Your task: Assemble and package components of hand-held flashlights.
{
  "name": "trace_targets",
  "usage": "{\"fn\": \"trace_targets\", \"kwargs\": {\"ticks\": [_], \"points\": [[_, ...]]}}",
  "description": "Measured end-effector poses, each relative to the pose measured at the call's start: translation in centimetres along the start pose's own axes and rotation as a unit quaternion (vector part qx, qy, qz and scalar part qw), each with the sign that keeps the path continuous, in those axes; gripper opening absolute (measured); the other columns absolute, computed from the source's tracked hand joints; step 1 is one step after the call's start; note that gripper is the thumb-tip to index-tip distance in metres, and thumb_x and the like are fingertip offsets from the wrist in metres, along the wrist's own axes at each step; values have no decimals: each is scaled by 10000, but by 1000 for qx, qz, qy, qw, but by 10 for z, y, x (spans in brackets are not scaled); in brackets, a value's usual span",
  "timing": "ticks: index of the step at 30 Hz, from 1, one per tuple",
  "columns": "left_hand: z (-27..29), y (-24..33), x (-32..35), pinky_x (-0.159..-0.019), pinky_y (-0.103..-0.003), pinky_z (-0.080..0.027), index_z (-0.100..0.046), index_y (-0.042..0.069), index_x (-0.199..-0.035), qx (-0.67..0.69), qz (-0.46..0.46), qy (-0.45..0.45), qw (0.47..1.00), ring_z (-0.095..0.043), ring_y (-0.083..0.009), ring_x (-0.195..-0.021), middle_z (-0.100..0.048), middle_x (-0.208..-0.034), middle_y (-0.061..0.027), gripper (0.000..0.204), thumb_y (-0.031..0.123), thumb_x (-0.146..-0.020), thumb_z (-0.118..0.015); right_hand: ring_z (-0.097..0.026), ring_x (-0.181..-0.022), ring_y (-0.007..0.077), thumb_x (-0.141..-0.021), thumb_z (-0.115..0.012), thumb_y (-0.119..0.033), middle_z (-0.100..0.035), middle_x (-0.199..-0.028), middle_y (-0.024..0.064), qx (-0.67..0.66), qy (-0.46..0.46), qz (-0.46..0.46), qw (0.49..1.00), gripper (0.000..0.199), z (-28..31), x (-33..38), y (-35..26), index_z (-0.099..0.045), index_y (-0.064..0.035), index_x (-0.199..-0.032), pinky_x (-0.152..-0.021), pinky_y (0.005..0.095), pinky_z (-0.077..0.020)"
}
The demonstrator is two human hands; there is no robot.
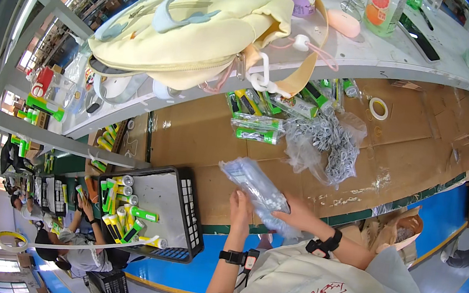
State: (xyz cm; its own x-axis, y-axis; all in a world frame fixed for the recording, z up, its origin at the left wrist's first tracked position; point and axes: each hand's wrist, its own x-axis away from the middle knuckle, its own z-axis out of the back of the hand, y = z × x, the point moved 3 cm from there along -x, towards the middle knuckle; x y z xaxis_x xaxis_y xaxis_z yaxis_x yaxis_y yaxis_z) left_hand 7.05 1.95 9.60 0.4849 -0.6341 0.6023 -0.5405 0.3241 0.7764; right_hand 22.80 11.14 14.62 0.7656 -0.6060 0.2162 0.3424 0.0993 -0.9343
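Note:
A clear, bluish plastic bag [256,190] with pale contents is held in front of my body, tilted over the bench edge. My right hand [298,215] grips its lower right side, thumb on top. My left hand [241,211] is closed against its left side; some of its fingers are hidden. Beyond it on the cardboard lies an opened plastic bag of grey cords [329,147]. Beside the cords are several flashlights in clear wrappers [256,128], green, black and yellow.
To the left stands a black crate [187,214] with loose yellow and green flashlights [126,215]. A tape roll [378,108] lies on the cardboard [418,147]. Above, a shelf holds a yellow backpack [201,35] and a drink bottle [382,12]. A co-worker [75,250] works at far left.

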Motion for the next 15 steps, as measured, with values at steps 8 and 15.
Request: {"fn": "trace_targets", "kwargs": {"ticks": [8,15], "points": [[14,-60,-14,-1093,-476,-254,-249,120,-1440,429,56,-198,880,-288,-290,-1339,-280,-1474,-108,822,702,-862,-307,-356,-1302,322,-799,-625,-153,-373,-1392,181,389,-17,158,908,542,-31,-11,40,-416,-28,-1283,-1036,445,-344],[77,-151,-36,-1053,-424,-308,-349,40,-1362,373,150,56,914,-401,-271,-1250,-425,-1360,-119,721,591,-904,-428,-282,-1342,336,-809,-635,-321,-288,-1449,177,311,-87,39,946,734,-35,-20,119,-296,-54,-1403,-1114,447,-212]]}}
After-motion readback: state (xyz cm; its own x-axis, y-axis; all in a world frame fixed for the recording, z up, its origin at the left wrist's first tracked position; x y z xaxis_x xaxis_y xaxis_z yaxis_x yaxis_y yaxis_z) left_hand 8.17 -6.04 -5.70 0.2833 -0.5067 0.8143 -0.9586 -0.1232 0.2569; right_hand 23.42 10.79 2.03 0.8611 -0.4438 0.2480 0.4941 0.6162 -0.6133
